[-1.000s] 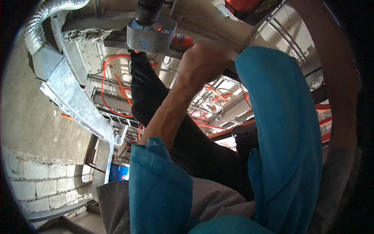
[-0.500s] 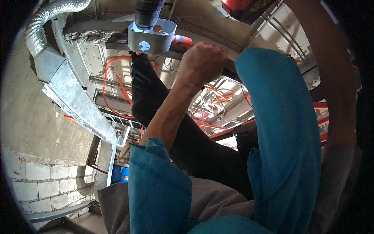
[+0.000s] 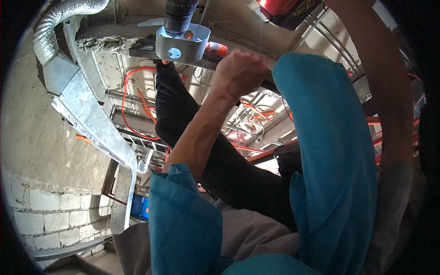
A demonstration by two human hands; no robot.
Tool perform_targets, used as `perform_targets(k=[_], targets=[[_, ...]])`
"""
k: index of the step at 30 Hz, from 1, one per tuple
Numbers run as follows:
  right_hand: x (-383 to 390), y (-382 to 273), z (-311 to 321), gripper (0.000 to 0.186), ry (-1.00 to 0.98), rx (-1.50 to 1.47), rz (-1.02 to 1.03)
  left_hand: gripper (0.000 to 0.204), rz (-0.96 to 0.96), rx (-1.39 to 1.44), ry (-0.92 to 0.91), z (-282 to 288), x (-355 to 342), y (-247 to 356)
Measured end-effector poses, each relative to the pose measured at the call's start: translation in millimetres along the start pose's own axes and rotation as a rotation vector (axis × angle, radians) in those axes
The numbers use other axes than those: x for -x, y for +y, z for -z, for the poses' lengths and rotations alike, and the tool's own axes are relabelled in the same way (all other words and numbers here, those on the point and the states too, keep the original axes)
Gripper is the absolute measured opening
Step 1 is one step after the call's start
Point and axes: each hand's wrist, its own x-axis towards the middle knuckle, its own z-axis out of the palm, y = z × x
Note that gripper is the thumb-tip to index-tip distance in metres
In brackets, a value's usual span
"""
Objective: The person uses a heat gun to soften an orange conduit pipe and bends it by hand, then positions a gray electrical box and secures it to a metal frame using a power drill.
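My left hand (image 3: 240, 71) is a closed fist near the top middle, its fingertips and whatever they grip hidden. Just left of it a red-and-grey cylindrical piece (image 3: 215, 48) sticks out beside a grey oval metal housing (image 3: 181, 49) with round holes, into which a black cylindrical fitting (image 3: 178, 18) reaches from above. A small orange piece (image 3: 165, 61) shows below the housing. At the right, a bare forearm, apparently my right, runs up out of the top edge beside a red-and-black tool (image 3: 288, 11); its hand is out of view.
A dark-trousered leg (image 3: 178, 110) slants behind my left forearm. On the left are flexible foil ducting (image 3: 46, 39), galvanized duct (image 3: 96, 114) and a block wall (image 3: 55, 215). A concrete beam (image 3: 105, 43), red hoses (image 3: 126, 105), coiled cables (image 3: 247, 121) and metal framing fill the background.
The housing, fitting and surrounding structure have shifted slightly right in the picture. The red-and-black tool sits a little further left. My left fist stays closed in nearly the same place.
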Motion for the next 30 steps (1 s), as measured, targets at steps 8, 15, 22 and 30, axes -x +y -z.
perform_targets(k=[8, 15, 22, 30], targets=[[3, 7, -5, 0.029, 0.013, -0.007, 0.063, 0.014, 0.032, 0.010, -0.031, 5, -3, 5], [5, -8, -7, 0.028, 0.089, 0.070, -0.059, 0.014, 0.015, 0.020, -0.021, 5, -2, 1], [13, -15, 1, 0.027, -0.143, 0.050, -0.011, 0.015, 0.104, 0.043, -0.024, 19, 0, 9], [11, -9, -12, 0.028, 0.064, 0.039, -0.008, 0.014, 0.023, 0.043, -0.048, 8, -2, 3]])
